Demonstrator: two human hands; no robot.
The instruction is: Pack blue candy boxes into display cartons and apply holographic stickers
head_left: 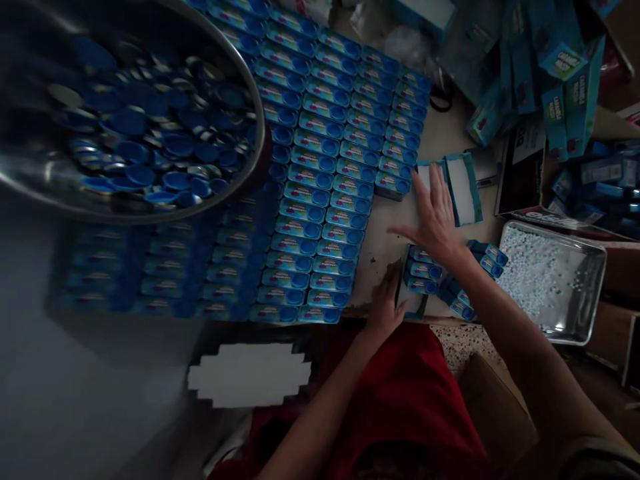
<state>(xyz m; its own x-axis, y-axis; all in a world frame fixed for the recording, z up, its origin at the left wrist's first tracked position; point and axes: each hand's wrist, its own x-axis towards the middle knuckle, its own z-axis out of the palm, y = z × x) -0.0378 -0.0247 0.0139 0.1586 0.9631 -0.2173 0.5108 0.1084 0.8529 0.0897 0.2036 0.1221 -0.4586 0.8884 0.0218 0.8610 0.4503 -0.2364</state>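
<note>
Pale, worn desk [383, 230], dim light—mostly covered by rows of glossy blue packs [320, 147], rectangular, each with a round blue spot at one end. Our right hand [436, 217] is flat over a white-lined carton, fingers straight and close together, thumb spread wide, nothing gripped; contact unclear. Our left hand [385, 312] is at the near edge, beside the open carton [414, 305] with small blue packs [424, 271]; thumb apart from fingers, but we can't tell if they pinch its wall. Second white-lined piece [463, 190] just beyond our right hand. Shiny metal bowl [260, 110] of round blue lids at left; clear-walled tray [583, 293] of pale pellets at right.
</note>
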